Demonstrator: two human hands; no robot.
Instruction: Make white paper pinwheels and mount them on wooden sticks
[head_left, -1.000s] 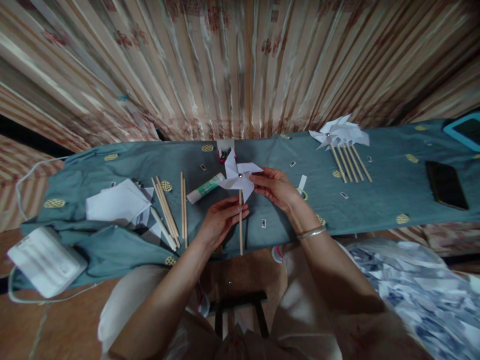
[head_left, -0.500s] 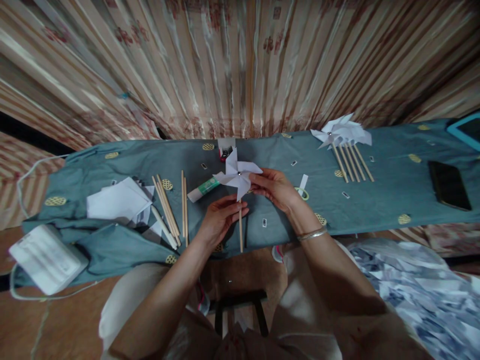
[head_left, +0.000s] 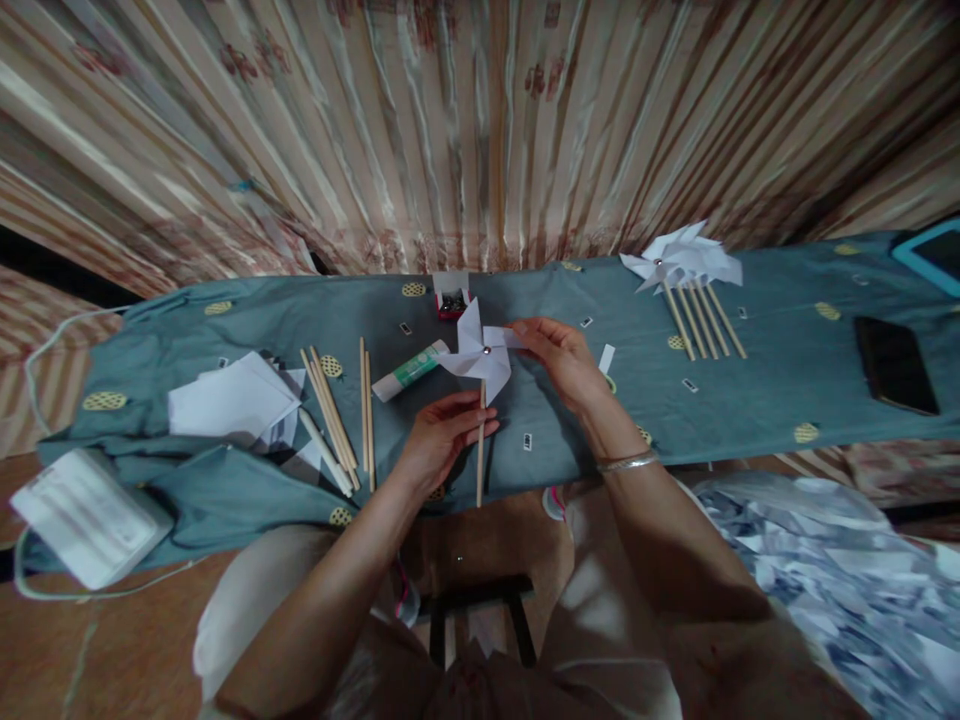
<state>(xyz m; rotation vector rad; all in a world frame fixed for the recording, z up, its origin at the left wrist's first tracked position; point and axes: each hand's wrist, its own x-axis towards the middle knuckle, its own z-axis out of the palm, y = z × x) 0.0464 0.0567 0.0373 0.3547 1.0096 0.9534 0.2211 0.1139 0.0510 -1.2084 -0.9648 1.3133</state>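
A white paper pinwheel (head_left: pixel 474 352) with a shiny pin at its centre stands on a thin wooden stick (head_left: pixel 480 470) in front of me. My left hand (head_left: pixel 442 435) is closed around the stick just below the paper blades. At the right blade, my right hand (head_left: pixel 559 358) pinches the tip between thumb and fingers. Behind the pinwheel is a small open red box (head_left: pixel 452 303) with dark metallic bits inside. A green and white glue stick (head_left: pixel 411 371) lies left of the blades.
Wooden sticks (head_left: pixel 330 420) and a stack of white paper (head_left: pixel 232 400) lie on the left. Several finished pinwheels (head_left: pixel 686 262) rest at the back right, with a dark phone (head_left: pixel 896 365) beyond. A white power strip (head_left: pixel 94 518) sits at the left edge; a bag of paper scraps (head_left: pixel 840 590) is lower right.
The pinwheel's blades have turned a little. My right hand has shifted slightly up and right, to the blade's tip. My left hand keeps its grip on the stick.
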